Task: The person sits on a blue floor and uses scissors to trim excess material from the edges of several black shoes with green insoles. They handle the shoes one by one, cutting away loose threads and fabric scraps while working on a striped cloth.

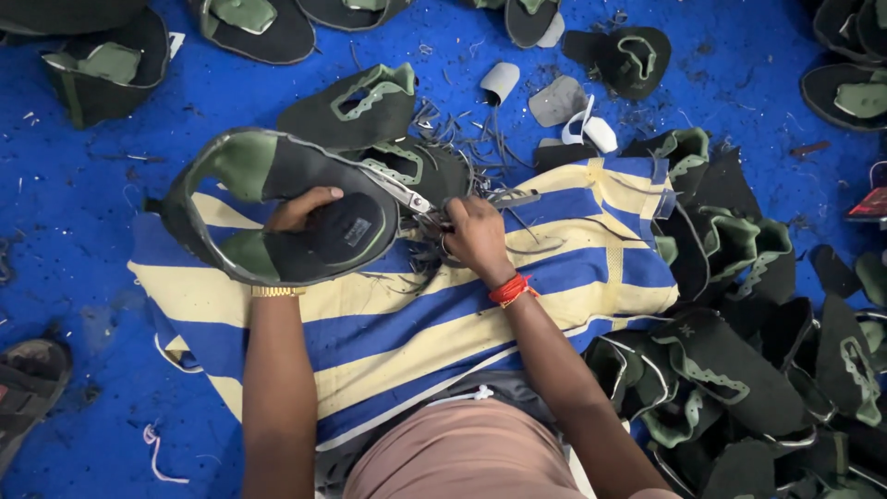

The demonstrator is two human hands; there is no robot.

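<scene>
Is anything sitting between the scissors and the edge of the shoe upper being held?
Nothing visible. The right hand holds the scissors with blades right at the rim of the shoe upper, which the left hand grips. Trimmed strips lie behind them.

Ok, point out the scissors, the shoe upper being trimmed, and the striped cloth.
scissors point(407, 196), head view, on the metal blades near the pivot.
shoe upper point(346, 231), head view, on its black panel beside the left hand's fingers.
striped cloth point(591, 268), head view, on a blue stripe right of the wrist.
</scene>
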